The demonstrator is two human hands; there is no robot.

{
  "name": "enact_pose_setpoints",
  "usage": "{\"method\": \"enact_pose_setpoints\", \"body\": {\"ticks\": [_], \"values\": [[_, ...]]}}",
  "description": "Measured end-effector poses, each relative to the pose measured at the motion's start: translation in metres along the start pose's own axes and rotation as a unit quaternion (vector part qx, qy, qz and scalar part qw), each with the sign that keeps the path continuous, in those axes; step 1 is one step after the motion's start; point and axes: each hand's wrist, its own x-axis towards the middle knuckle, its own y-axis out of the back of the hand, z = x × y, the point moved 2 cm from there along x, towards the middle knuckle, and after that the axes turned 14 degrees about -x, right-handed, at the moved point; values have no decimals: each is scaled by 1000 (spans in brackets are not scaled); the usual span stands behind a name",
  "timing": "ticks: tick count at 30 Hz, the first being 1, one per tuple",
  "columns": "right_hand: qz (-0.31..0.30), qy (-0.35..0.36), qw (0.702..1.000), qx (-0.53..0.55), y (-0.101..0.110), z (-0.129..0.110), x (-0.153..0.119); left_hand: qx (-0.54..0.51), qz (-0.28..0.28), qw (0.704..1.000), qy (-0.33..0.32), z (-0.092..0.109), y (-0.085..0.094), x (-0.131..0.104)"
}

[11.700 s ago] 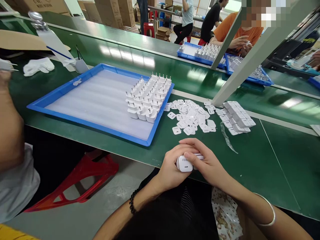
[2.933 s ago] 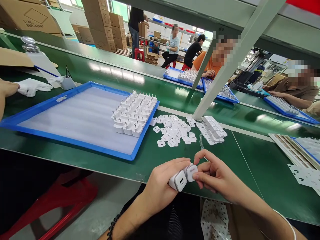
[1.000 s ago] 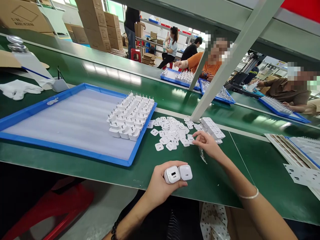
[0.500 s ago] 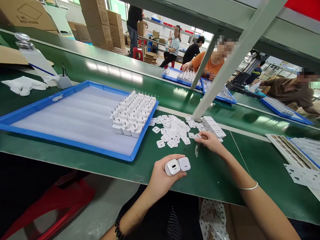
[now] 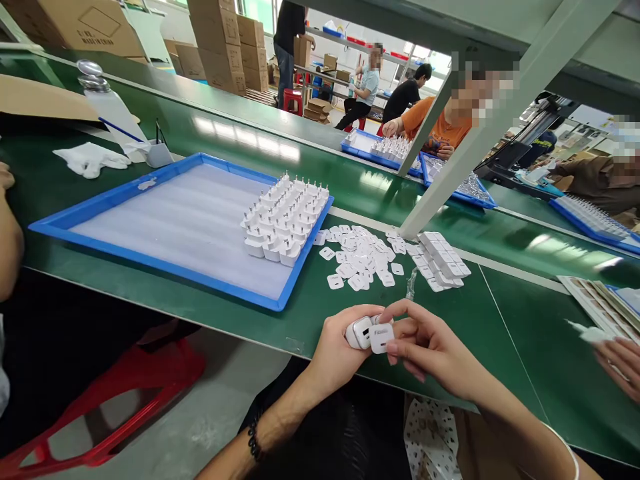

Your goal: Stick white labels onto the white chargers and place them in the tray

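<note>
Two white charger housings (image 5: 357,333) sit side by side in my left hand (image 5: 334,350), whose fingers wrap round them near the table's front edge. My right hand (image 5: 433,340) pinches a small white square face plate (image 5: 382,339) with a slot in it. That plate is held over the end of the right-hand charger and hides most of it. Whether it touches the charger I cannot tell. Beyond my hands lies a loose pile of similar face plates (image 5: 361,253). Several white chargers (image 5: 445,257) are stacked to the right of the pile.
A blue-rimmed tray (image 5: 165,272) on the left bears rows of white plug housings (image 5: 286,217) with metal pins. A slanting metal post (image 5: 445,177) rises behind the pile. At right, another person's hand (image 5: 620,363) holds a white bottle (image 5: 593,333). A white glove (image 5: 91,160) lies at far left.
My right hand has come from the pile to my left hand with a face plate. The view has shifted. Another person's hand with a bottle shows at right, and an arm at left.
</note>
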Motion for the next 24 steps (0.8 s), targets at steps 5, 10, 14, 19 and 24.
{"method": "enact_pose_setpoints", "body": {"ticks": [5,10,14,19,24], "values": [[-5,-13,1000,-8,-2,-1,12,20,-22,1000,-7,1,-1,-2],[0,-22,1000,-13,-3,-2,15,17,-31,999,-16,-1,0,-3],[11,-32,999,-32,-4,-2,15,14,-39,999,-7,1,-1,-3],[25,-46,996,-69,-5,-4,13,16,-40,999,-1,1,-2,-2],[37,-44,993,-102,-8,-6,11,19,-58,998,-1,0,-2,-2]]}}
